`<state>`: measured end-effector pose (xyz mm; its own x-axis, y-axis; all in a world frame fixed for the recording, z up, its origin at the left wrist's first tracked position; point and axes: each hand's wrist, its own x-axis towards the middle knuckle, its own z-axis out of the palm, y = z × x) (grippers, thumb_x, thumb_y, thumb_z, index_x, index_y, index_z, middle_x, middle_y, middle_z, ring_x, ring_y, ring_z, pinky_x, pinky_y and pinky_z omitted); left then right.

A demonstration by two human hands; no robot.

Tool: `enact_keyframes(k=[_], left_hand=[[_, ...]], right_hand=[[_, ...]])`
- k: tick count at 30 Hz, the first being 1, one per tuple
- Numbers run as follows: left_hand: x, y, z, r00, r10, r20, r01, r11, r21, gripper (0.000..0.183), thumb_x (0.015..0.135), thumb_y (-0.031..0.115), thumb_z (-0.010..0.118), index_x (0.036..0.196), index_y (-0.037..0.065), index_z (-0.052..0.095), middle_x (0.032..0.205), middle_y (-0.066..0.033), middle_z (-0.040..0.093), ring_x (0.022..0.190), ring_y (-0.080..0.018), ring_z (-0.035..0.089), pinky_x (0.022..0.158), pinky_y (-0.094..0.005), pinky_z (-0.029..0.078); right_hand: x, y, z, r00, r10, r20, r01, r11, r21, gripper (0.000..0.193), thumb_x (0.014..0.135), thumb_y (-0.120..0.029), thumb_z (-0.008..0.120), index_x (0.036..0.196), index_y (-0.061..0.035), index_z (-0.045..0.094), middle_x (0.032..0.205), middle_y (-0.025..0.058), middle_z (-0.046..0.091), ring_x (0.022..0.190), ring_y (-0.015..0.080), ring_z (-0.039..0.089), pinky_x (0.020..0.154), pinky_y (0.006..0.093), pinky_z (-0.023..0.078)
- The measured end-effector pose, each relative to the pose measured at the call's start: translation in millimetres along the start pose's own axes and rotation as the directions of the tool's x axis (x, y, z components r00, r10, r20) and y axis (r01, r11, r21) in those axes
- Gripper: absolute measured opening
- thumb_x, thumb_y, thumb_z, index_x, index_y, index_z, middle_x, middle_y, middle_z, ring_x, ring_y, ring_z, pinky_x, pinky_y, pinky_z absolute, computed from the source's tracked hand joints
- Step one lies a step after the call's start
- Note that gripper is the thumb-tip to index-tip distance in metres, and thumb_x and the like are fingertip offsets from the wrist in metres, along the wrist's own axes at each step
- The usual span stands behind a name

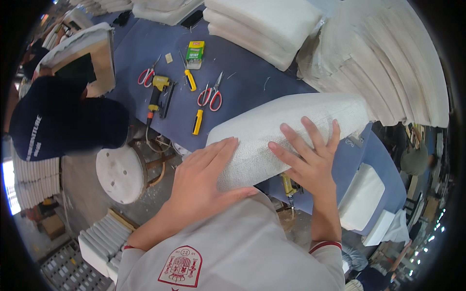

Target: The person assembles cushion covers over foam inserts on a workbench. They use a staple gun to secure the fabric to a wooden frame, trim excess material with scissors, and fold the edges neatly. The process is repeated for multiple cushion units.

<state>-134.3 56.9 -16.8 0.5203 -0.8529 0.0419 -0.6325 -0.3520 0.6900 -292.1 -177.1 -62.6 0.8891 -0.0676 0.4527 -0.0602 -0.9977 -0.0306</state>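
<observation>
A white fabric-covered cushion pad (291, 109) with a woven surface is tilted up in front of me at the table's near edge. Against its left end lies my left hand (204, 167), fingers stretched along the side and thumb apart, pointing right. My right hand (310, 155) is spread over the face of the pad, its fingertips on the fabric. Neither hand grips a tool. The underside of the pad is hidden.
On the blue-grey table (145, 43) lie a staple gun (158, 94), red-handled scissors (212, 94), yellow screwdrivers (197, 121) and a green-yellow box (195, 54). White pads (262, 29) are stacked behind. At left, a person (63, 114) in dark clothing works near a round stool (119, 174).
</observation>
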Motion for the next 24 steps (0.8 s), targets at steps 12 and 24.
enact_keyframes(k=[12, 24], left_hand=[[4, 0, 19, 0.975, -0.158, -0.156, 0.134, 0.979, -0.151, 0.027, 0.107, 0.014, 0.067, 0.124, -0.003, 0.079, 0.112, -0.0211, 0.082, 0.09, -0.0248, 0.08, 0.083, -0.032, 0.061], [15, -3, 24, 0.968, -0.171, -0.184, 0.129, 0.966, -0.224, 0.029, 0.111, 0.017, 0.06, 0.119, -0.004, 0.078, 0.105, -0.0209, 0.08, 0.089, -0.0272, 0.078, 0.085, -0.0331, 0.058]], right_hand=[[-9, 12, 14, 0.952, -0.273, -0.14, 0.285, 0.956, 0.072, 0.037, 0.097, -0.027, 0.079, 0.13, -0.0408, 0.077, 0.144, -0.0132, 0.071, 0.142, 0.0196, 0.06, 0.128, 0.0628, 0.025], [-247, -6, 142, 0.441, 0.882, 0.164, -0.855, 0.358, 0.374, 0.06, 0.089, -0.005, 0.079, 0.145, -0.0042, 0.056, 0.131, 0.0204, 0.066, 0.121, 0.0406, 0.065, 0.106, 0.0509, 0.052]])
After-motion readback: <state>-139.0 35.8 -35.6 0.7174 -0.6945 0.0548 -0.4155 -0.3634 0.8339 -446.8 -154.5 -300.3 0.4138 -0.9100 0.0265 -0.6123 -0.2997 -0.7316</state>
